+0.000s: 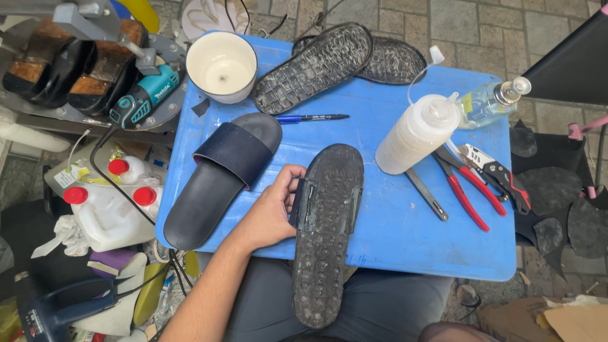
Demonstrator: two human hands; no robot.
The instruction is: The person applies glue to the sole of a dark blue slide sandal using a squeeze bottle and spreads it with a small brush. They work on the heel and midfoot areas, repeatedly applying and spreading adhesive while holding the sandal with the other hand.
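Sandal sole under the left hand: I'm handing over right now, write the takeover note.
Left hand: fingers curled on the edge of the upturned black treaded rubber sandal sole, at its loose strap tab; grip looks closed on it.
Right hand: out of view.
Sole lies tread-up, half off the near edge of the blue plastic table, over the lap.
Dark navy slide sandal lies beside it, assembled.
Two more black soles at the far edge; white squeeze bottle and red-handled pliers to the right, untouched.
Strap on the held sole appears not yet fixed.
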